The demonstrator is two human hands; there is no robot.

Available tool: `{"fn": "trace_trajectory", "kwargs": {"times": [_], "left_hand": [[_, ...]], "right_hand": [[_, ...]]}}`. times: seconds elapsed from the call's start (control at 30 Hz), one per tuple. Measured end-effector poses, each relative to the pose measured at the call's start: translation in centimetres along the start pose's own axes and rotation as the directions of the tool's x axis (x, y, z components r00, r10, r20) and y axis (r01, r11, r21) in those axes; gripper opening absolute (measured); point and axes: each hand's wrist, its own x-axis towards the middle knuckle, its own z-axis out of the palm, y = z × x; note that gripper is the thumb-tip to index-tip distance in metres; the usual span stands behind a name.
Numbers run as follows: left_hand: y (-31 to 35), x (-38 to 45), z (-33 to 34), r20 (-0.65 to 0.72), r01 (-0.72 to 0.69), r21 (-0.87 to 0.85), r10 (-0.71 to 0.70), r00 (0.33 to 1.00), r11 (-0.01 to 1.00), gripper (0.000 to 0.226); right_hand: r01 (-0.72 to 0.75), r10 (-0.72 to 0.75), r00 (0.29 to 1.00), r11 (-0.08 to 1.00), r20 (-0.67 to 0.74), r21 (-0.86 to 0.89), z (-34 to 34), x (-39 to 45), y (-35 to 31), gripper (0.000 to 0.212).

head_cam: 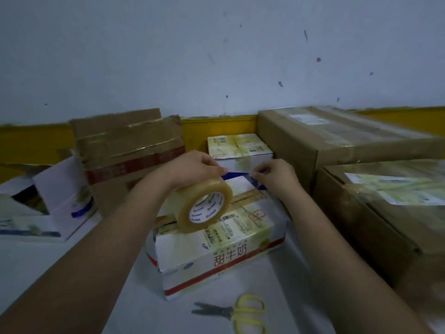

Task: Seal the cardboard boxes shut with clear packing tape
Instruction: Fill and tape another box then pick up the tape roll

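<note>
Boxes, tape, scissors on a pale table (29,268) against a grey wall with a yellow band; listed left to right

- Open box (51,201), far left: white, flaps up, blue tape scraps on its side; not yet sealed
- Brown box (127,150), behind it: upright, old tape across its top and a red printed band
- Left hand (192,165): fingers curled over the top of the tape roll (204,203), holding it on edge just above the milk box; core label faces the camera
- Milk box (216,239), centre, nearest the person: white with a red stripe and red characters, labels on its lid, flaps down. This is the box in work
- Tape strip (240,167): clear, drawn out from the roll between the two hands, hard to trace against the background
- Right hand (277,174): thumb and forefinger pinching the free end of the strip over the box's far edge; hands apart, joined only by the tape
- Small box (238,145), behind the hands: white, labelled, looks taped
- Scissors (240,312), near edge: yellow handles, blades parted, untouched
- Big box (337,141) and lower box (385,213), right: brown, glossy tape over labels; seem done

Step, as judged: starting a strip on the milk box. Next calls for pressing the free end down on the far side, running the roll toward the person along the seam, then cutting
</note>
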Motion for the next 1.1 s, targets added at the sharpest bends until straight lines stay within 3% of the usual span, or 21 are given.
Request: {"fn": "trace_trajectory", "kwargs": {"times": [0.17,0.33,0.47,0.6,0.77,0.87,0.93,1.0,1.1], "left_hand": [[-2.0,-1.9,1.1,-0.119,-0.097,-0.165,0.078,0.99,0.981,0.034],[-5.3,-3.8,2.7,-0.01,-0.144,-0.475,0.159,0.987,0.868,0.041],[-5.7,-2.6,3.1,-0.089,-0.142,-0.504,0.112,0.99,0.852,0.053],[-4.5,-0.8,2.9,-0.037,-0.119,-0.439,0.115,0.993,0.89,0.064],[-2.7,0.6,2.7,-0.033,-0.123,-0.314,0.119,0.992,0.941,0.056],[-2.7,0.8,2.7,-0.007,-0.111,-0.298,0.114,0.993,0.948,0.054],[-3.0,0.6,3.0,-0.002,-0.088,-0.345,0.094,0.996,0.934,0.048],[-3.6,0.6,3.6,-0.017,-0.07,-0.406,0.069,0.997,0.911,0.046],[-4.1,0.5,4.0,-0.021,-0.046,-0.454,0.041,0.999,0.89,0.054]], "right_hand": [[0.028,-0.026,0.999,0.996,-0.029,0.088,2.4,-0.3,2.8,0.028],[0.02,0.002,0.985,0.992,-0.171,0.123,2.9,0.2,4.1,0.029],[-0.042,0.069,0.973,0.991,-0.219,0.125,3.4,0.6,4.5,0.029],[-0.15,0.168,0.964,0.984,-0.206,0.099,3.4,0.9,5.1,0.024],[-0.204,0.194,0.954,0.979,-0.228,-0.02,3.6,1.2,5.4,0.007],[-0.313,0.308,0.95,0.941,-0.055,-0.131,3.4,1.8,4.4,0.01],[-0.433,0.479,0.862,0.866,0.164,-0.252,2.3,1.6,3.4,0.023],[-0.418,0.553,0.776,0.811,0.303,-0.409,1.4,0.8,2.9,0.03],[-0.407,0.557,0.767,0.806,0.319,-0.429,1.0,0.4,2.8,0.024]]}}
